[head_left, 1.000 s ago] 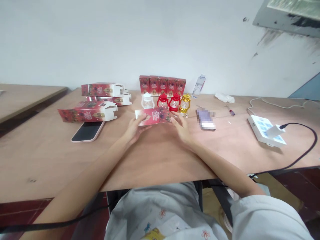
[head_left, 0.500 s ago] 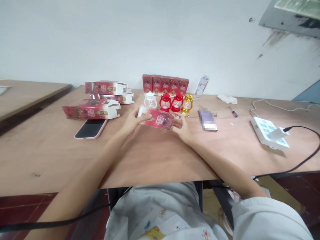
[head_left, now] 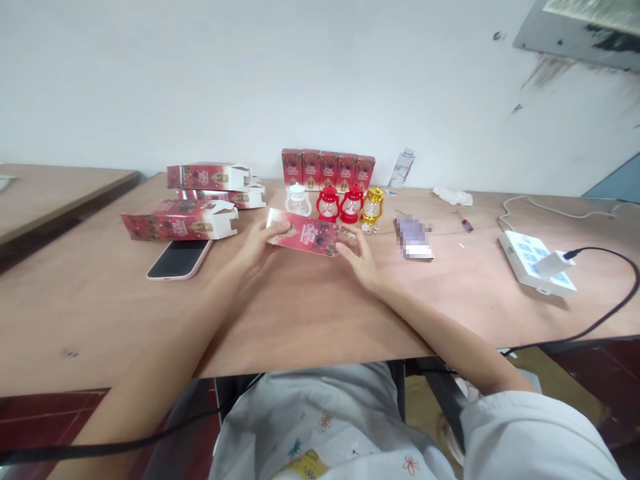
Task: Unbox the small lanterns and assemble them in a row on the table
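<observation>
Across the red box (head_left: 299, 232) runs blurred white lettering (head_left: 312, 235).

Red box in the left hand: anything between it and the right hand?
Nothing visible. The right hand is at the red box's right end, contact unclear; the lanterns stand beyond the box, not between.
</observation>
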`<state>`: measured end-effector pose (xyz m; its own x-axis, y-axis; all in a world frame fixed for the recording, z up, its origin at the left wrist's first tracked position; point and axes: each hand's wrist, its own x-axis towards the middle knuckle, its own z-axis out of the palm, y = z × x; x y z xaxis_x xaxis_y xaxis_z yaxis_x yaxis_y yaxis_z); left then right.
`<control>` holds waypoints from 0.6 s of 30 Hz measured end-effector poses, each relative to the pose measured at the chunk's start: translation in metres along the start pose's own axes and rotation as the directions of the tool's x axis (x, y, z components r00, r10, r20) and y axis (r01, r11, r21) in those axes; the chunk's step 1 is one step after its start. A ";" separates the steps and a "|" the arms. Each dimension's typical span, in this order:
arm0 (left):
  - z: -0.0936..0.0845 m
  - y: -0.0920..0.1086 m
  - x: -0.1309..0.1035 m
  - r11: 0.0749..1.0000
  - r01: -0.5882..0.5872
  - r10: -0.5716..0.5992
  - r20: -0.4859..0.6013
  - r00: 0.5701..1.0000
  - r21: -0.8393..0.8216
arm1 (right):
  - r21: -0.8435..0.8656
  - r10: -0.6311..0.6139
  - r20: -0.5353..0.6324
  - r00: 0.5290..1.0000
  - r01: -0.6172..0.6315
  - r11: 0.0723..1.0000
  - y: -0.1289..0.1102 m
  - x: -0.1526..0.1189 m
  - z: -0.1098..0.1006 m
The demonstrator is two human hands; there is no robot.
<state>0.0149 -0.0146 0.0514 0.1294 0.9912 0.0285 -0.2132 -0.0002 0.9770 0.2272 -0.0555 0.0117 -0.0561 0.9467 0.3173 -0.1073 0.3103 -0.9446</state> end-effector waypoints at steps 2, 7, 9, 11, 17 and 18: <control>0.000 -0.001 0.000 1.000 0.006 -0.006 0.004 1.000 -0.001 | -0.014 -0.002 -0.023 1.000 0.002 1.000 0.000 0.000 0.000; 0.001 -0.001 -0.002 0.996 -0.050 0.048 0.028 0.998 0.068 | -0.074 -0.005 -0.004 1.000 0.005 0.997 0.003 0.001 -0.004; 0.002 0.000 -0.004 0.987 -0.111 0.104 0.061 0.993 0.119 | -0.084 0.001 -0.004 1.000 -0.001 0.996 0.006 0.002 -0.005; 0.003 0.000 -0.005 0.969 -0.173 0.159 0.093 0.983 0.177 | -0.097 0.006 -0.015 1.000 -0.007 0.995 0.010 0.002 -0.006; 0.001 -0.004 -0.002 0.939 -0.217 0.186 0.135 0.973 0.267 | -0.139 0.015 -0.042 0.999 -0.020 0.990 0.014 0.002 -0.007; 0.000 -0.004 -0.002 0.948 -0.197 0.171 0.121 0.978 0.252 | -0.153 0.005 -0.052 0.999 -0.013 0.988 0.013 0.002 -0.007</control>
<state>0.0160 -0.0162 0.0475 0.2070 0.9531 0.2208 0.0162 -0.2290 0.9733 0.2331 -0.0487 -0.0005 -0.0047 0.9515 0.3077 0.0465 0.3076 -0.9504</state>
